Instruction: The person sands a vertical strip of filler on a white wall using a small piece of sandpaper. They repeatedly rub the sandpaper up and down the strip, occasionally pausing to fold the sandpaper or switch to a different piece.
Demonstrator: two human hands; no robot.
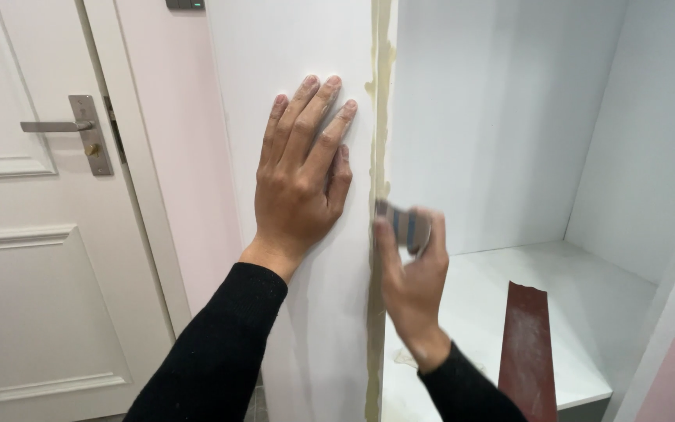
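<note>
Head view: left hand (300,184) flat on panel (306,47); right hand (413,273) grips block (401,224).

The left hand (300,168) lies flat with its fingers spread and pointing up, its black-sleeved forearm rising from below. Just right of it and lower, the right hand (412,270) is blurred, fingers curled shut in a grip.

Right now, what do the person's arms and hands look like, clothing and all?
Both arms wear long, plain black sleeves reaching the wrists. The left hand and right hand are bare: no gloves, rings or watch visible. Pale dusty smudges show on the left fingers. The right hand is motion-blurred, so finer detail is unclear.
</note>
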